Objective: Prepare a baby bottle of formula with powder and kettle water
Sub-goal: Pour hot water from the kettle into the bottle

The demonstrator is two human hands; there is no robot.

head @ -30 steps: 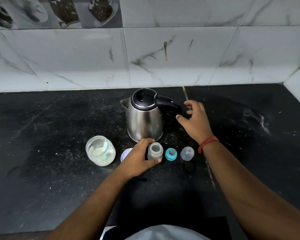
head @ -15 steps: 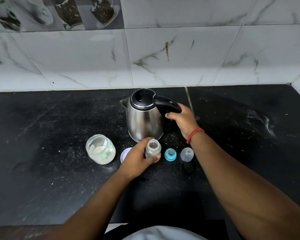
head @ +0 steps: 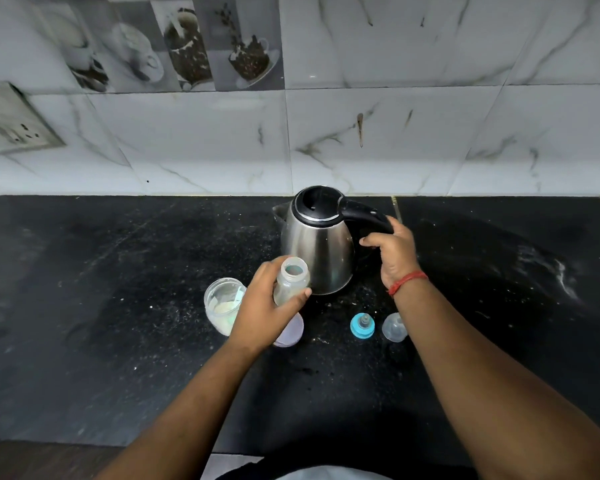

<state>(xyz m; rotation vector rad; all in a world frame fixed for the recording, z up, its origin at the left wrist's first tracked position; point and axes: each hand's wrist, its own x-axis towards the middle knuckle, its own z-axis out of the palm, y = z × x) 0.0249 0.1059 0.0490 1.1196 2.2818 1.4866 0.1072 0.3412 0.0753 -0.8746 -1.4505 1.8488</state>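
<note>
A steel kettle (head: 317, 252) with a black lid and handle stands at the middle of the black counter. My right hand (head: 394, 252) is closed around its handle. My left hand (head: 265, 306) holds a small clear baby bottle (head: 291, 280), open at the top, lifted and tilted just in front of the kettle. An open jar of pale powder (head: 222, 304) sits left of that hand. A blue teat ring (head: 362, 325) and a clear bottle cap (head: 394, 327) lie to the right.
A pale round lid (head: 291, 332) lies partly under my left hand. The black counter (head: 118, 289) meets a marble-tiled wall (head: 361, 133) behind the kettle. A wall socket (head: 11, 126) is at the far left.
My left hand has lifted the bottle off the counter and moved it left, toward the kettle's body. My right hand went from reaching to gripping the kettle handle.
</note>
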